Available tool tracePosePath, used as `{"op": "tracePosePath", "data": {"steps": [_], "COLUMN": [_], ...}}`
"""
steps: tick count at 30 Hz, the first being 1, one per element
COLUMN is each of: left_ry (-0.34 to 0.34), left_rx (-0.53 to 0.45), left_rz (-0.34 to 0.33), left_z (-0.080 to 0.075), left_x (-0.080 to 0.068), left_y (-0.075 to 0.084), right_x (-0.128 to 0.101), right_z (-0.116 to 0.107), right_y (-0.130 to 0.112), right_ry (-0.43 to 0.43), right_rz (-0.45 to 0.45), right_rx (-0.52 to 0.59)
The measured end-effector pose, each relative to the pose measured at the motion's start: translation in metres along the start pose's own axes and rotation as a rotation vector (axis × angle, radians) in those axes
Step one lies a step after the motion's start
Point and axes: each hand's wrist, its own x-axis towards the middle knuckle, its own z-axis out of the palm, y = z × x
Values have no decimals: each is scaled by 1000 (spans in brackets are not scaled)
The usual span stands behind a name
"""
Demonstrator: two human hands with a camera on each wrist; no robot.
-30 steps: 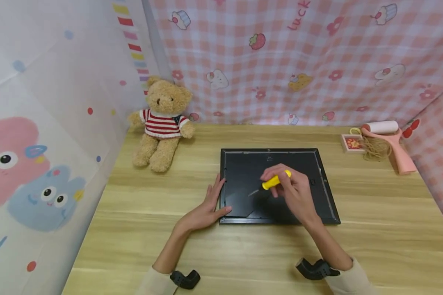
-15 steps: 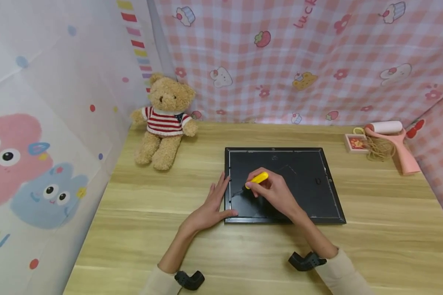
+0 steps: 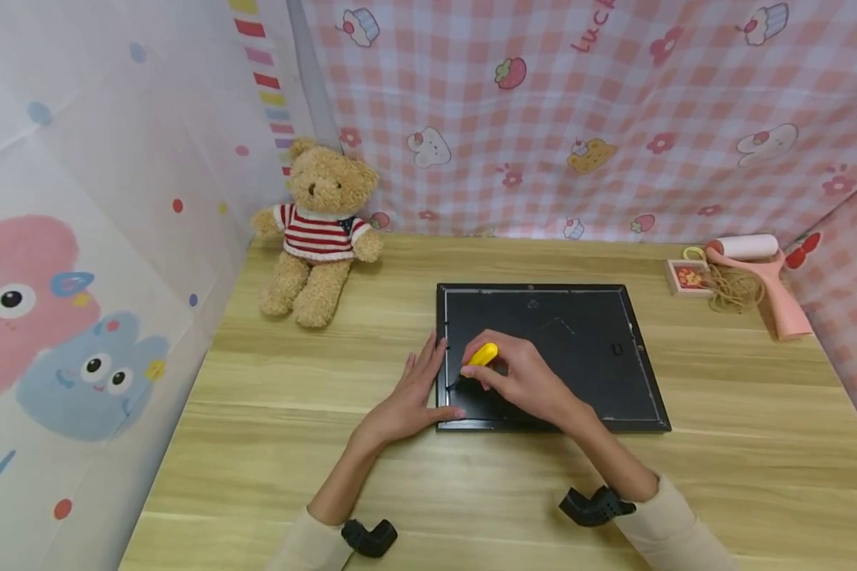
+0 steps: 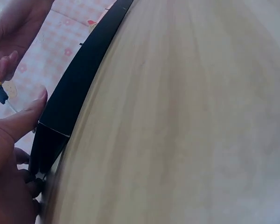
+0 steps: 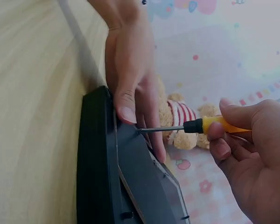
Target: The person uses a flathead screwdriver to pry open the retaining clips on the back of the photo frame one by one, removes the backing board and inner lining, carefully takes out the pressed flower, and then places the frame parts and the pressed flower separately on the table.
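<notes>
A black picture frame (image 3: pixel 586 381) lies back side up on the wooden table, with small dark tabs along its inner edge. My left hand (image 3: pixel 400 408) rests on its left side, fingers spread along the outer edge and thumb over the near left corner. In my right hand (image 3: pixel 524 377) I pinch the yellow handle of a screwdriver (image 3: pixel 484 354). In the right wrist view, the metal shaft of the screwdriver (image 5: pixel 161 129) points to the frame's inner edge beside my left thumb (image 5: pixel 127 109). Whether the tip touches a tab is too small to tell.
A teddy bear (image 3: pixel 321 234) in a striped shirt sits at the back left. At the back right are a small box (image 3: pixel 689 278), a bundle of twine (image 3: pixel 734 289) and a pink-handled roller (image 3: pixel 777 289). Printed cloth hangs behind the table.
My right hand has brought the screwdriver left and down, from over the middle of the frame to its left inner edge. The left hand stays on the frame's left side.
</notes>
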Motion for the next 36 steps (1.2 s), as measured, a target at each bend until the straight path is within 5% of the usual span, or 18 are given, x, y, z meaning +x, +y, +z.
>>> {"op": "tracePosePath", "data": {"steps": [9,18,22,25,30,33,36], "left_ry": [-29,-21,-15,7,57,37,-13], "left_rx": [167,230,279,318,153,98,148], "left_rz": [-35,7,59,84,26,-23,-14], "left_z": [-3,-9,-8,-5,-3,-4,-9], "left_x": [2,-1,-1,4,12,13,10], "left_y": [4,17,11,-2,-16,-19,-16], "right_x": [2,22,37,50,74,85,91], "right_z": [16,30,37,42,48,46,42], "right_y": [-28,-56,-64,-68,-70,-68,-64], "right_ry": [-33,-166,-253,-320,-457,-528,-547], "right_rz": [-178,-158,-152,-120,-58,8,76], "right_rx": [-244,-581,-674,-702,-681,-631,-556]}}
